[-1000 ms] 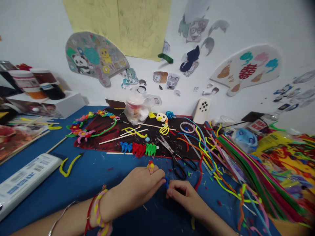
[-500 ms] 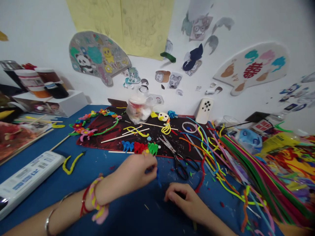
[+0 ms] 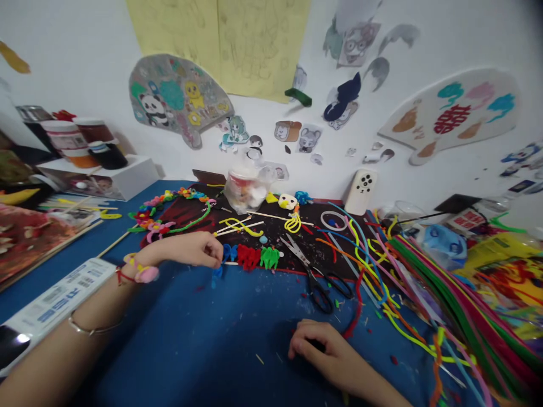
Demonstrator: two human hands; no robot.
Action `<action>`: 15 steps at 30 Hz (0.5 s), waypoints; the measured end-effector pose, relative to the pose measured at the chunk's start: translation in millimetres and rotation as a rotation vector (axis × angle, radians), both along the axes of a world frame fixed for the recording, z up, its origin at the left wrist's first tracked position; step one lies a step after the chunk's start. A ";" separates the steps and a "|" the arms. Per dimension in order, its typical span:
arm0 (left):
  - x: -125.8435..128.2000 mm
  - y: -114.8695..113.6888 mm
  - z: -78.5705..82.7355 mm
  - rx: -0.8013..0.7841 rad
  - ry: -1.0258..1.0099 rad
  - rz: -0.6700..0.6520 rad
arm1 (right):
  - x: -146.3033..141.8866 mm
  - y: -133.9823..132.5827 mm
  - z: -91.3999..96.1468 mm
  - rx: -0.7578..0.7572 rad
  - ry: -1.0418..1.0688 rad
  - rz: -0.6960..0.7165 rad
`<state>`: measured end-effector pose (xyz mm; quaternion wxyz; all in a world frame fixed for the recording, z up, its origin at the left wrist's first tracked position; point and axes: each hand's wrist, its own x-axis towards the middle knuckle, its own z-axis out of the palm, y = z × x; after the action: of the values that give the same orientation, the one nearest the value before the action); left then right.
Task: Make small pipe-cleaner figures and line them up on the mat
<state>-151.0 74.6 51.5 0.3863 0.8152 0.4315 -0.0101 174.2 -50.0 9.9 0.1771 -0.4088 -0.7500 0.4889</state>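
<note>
My left hand [image 3: 197,249] is over the mat's front edge, its fingers pinched together. A short blue pipe cleaner piece [image 3: 217,276] hangs from its fingertips. Just right of those fingers, bent pipe cleaner pieces form a row: blue [image 3: 230,252], red [image 3: 249,257] and green [image 3: 270,258]. A pale thin stick shows partly by the row's left end. My right hand [image 3: 318,346] rests on the blue table, fingers loosely curled, with nothing visible in them. Scissors with black handles [image 3: 311,274] lie beyond it, blades parted.
Loose coloured pipe cleaners [image 3: 377,282] and a thick bundle [image 3: 462,299] spread along the right. A flower garland [image 3: 169,195], a bagged tub [image 3: 244,189] and a yellow-and-white figure [image 3: 286,201] stand farther back. At left lies a long white box [image 3: 63,299]. A phone [image 3: 360,192] leans on the wall.
My left hand has moved left from the green end of the row to its blue end, with the blue piece still hanging from it. My right hand stays about where it was.
</note>
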 end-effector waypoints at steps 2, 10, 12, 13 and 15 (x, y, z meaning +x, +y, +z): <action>5.3 -4.5 -2.4 0.008 0.031 -0.030 | -0.6 -0.2 0.5 0.004 0.004 0.007; 27.0 -15.2 -0.5 0.431 0.141 0.024 | -0.8 -0.6 0.7 0.038 0.002 0.039; 31.7 -17.5 -0.6 0.571 0.166 0.022 | -0.6 -0.8 0.8 0.040 0.003 0.044; 33.6 -18.6 -1.1 0.619 0.186 0.009 | -0.6 -0.7 1.1 0.041 0.002 0.045; 36.2 -20.2 -2.9 0.681 0.231 -0.026 | -0.8 -0.7 1.8 0.042 -0.006 0.047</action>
<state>-114.9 54.5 48.6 0.0409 0.8961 0.4403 0.0374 173.4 -50.7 11.7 0.1718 -0.3889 -0.7700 0.4757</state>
